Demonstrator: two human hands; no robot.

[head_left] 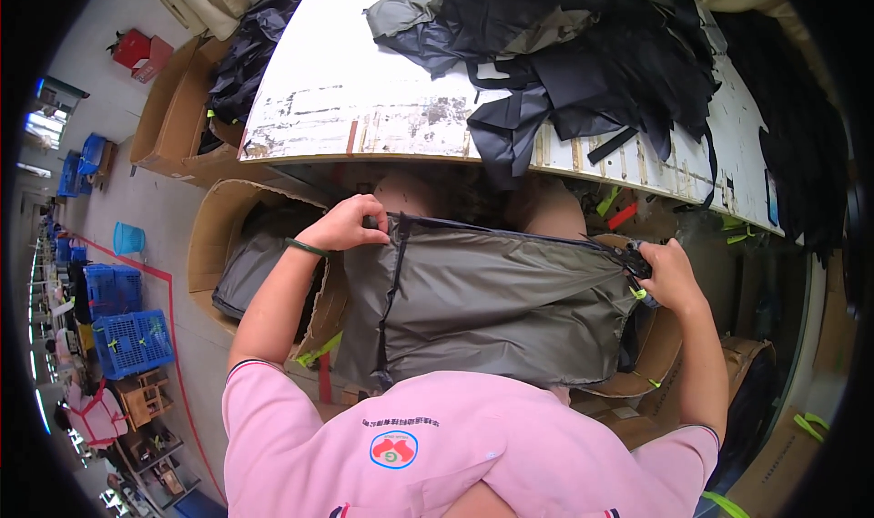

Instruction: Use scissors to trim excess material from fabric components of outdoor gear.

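A dark grey sewn fabric piece (510,309) with black binding along its edges is stretched across my lap. My left hand (353,225) pinches its far left corner between thumb and fingers, beside a black seam that runs toward me. At the far right corner, my right hand (667,274) is closed on the bunched black edge. A small dark object shows among those right fingers, too unclear to name. The cloth between my hands is fairly taut along its far edge and hangs in soft folds nearer my body.
Ahead stands a worn white table (319,90) with a heap of black and grey fabric pieces (619,63). A cardboard box (214,236) holding grey fabric is at my left, and another box (164,108) stands beyond it. Blue crates (132,340) and a blue bin (128,238) are farther left.
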